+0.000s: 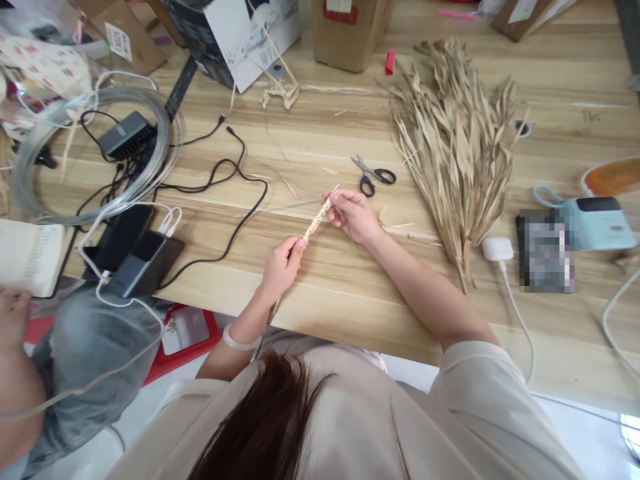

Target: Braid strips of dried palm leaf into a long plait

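Between my hands runs a slim, pale braided straw strip [317,221], slanting up to the right above the table. My left hand [283,267] pinches its lower end, thumb on top. At the upper end my right hand [351,215] closes its fingers round the tip, where a thin stalk or wire end sticks out. A strand hangs below my left hand toward the table edge. Black-handled scissors [371,176] lie with blades parted just beyond my right hand. To the right rests a bundle of dry leaves [457,147], its stems toward me.
A coil of clear wire [167,143], black cables and a power bank [145,263] lie at the left. Boxes [345,33] stand at the back. A white charger [497,249] and a light-blue device [600,223] are right. Another person's hand [13,313] is by an open notebook [30,257].
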{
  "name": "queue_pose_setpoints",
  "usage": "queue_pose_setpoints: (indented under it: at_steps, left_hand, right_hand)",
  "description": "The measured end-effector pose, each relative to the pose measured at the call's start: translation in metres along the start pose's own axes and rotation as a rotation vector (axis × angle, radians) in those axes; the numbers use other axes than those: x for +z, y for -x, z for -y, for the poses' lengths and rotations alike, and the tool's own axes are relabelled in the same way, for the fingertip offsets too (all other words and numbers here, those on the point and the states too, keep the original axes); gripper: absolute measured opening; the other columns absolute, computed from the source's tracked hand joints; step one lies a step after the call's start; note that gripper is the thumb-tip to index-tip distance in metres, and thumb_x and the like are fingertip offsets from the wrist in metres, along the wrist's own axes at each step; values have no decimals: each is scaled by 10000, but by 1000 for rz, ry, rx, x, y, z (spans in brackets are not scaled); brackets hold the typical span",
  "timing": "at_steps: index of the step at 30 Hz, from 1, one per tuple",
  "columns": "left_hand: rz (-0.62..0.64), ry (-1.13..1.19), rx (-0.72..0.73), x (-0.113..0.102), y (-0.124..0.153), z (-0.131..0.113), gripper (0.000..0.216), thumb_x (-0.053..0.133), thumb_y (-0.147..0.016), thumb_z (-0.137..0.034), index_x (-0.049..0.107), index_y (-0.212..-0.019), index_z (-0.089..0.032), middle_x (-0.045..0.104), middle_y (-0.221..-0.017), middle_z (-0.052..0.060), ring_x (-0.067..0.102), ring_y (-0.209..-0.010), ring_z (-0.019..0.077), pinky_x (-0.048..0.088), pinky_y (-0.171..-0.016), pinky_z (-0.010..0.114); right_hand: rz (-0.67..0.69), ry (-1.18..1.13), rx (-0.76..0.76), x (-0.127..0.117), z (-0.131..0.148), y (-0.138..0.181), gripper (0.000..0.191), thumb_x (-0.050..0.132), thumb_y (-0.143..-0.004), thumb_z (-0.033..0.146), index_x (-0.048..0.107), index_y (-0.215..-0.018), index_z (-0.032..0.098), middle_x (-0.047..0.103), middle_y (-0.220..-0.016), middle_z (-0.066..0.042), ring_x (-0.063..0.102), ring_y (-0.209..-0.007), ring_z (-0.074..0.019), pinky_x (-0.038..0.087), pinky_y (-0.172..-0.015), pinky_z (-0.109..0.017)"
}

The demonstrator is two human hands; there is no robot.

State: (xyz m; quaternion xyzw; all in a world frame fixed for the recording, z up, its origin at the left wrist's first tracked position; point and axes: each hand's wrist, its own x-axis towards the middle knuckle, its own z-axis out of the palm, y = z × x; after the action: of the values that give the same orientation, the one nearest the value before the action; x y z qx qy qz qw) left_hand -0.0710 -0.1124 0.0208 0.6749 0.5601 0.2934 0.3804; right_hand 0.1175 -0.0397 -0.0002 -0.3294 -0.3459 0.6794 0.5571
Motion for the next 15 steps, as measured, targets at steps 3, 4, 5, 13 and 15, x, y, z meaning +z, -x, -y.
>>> queue_pose_setpoints:
  at_steps: [3, 4, 5, 13, 15]
  left_hand:
    - [17, 11, -3, 1, 0, 2, 364, 387, -922, -452, 602, -854, -167, 436, -444, -58, 428, -389, 73, 336, -435, 195]
    - [26, -2, -2, 0, 0, 2, 365, 375, -927, -449, 597, -857, -168, 433, -444, -59, 426, -388, 75, 337, -438, 198]
    - [40, -30, 4, -1, 0, 1, 364, 363, -932, -441, 592, -861, -168, 444, -452, -54, 435, -396, 80, 346, -450, 202]
    - [183, -527, 154, -19, -15, -37, 378, 335, -939, -417, 573, -783, -168, 627, -696, 72, 579, -651, 181, 381, -610, 284]
    - [138, -536, 196, -12, -28, -41, 403, 330, -939, -439, 582, -787, -163, 639, -721, 80, 585, -670, 183, 375, -619, 286]
  right_hand:
    - [-10, -7, -33, -1, 1, 0, 250, 744, -681, 365, 637, -736, 146, 552, -569, 29, 458, -448, -46, 250, -326, -146]
    - [-13, 2, -38, -1, 1, 0, 247, 744, -678, 365, 636, -728, 148, 542, -555, 31, 437, -436, -45, 217, -318, -150]
    - [-16, 15, -39, -1, 2, 0, 244, 742, -676, 363, 639, -726, 148, 533, -542, 33, 416, -423, -43, 187, -314, -155]
    - [-26, 112, -34, 2, 1, 3, 193, 683, -720, 322, 663, -750, 133, 418, -434, 65, 320, -382, -38, 130, -350, -176]
    - [-19, 109, -38, 2, 1, 3, 197, 686, -717, 323, 666, -752, 130, 428, -443, 63, 326, -382, -37, 129, -352, -179]
